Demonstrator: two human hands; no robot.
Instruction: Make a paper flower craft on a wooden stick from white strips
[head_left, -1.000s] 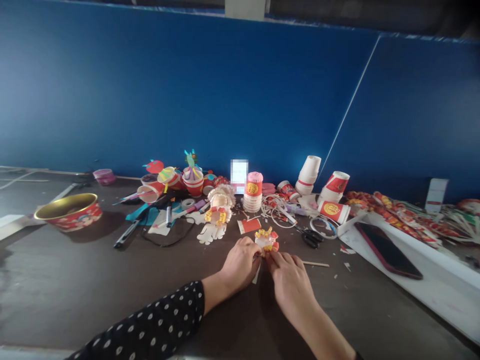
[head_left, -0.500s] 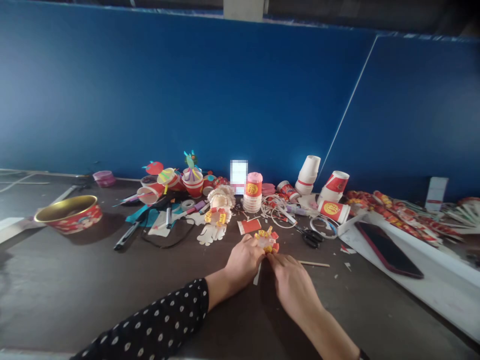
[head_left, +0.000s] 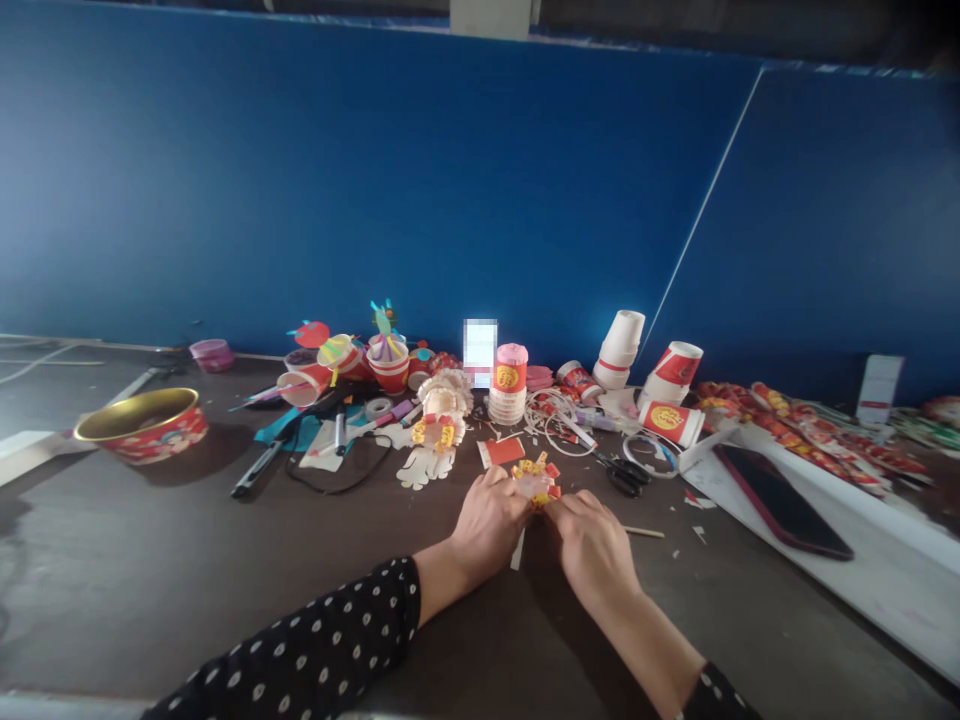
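Observation:
A small cut-paper piece (head_left: 536, 482) with curled red and yellow tabs round a pale centre stands between my hands, just above the dark table. My left hand (head_left: 491, 520) is closed on its left edge, fingers bent. At its lower right edge, my right hand (head_left: 594, 545) has its fingers pressed together on the rim. A narrow white paper strip (head_left: 517, 550) sticks out below my left fingers. Beyond the piece lies a red and white paper scrap (head_left: 501, 452). A similar paper figure with yellow tabs (head_left: 433, 433) lies further left.
Black scissors (head_left: 626, 475) and a thin stick (head_left: 645, 532) lie to the right. A phone (head_left: 780, 500) rests in a white tray (head_left: 885, 600). Paper cups (head_left: 619, 350) stand at the back. A gold-rimmed tin (head_left: 142, 428) and a cutter (head_left: 259, 468) are on the left.
My right hand has shifted slightly right along the paper piece's rim, and its fingers are more bent. My left hand stays at the piece. The whole view has moved slightly.

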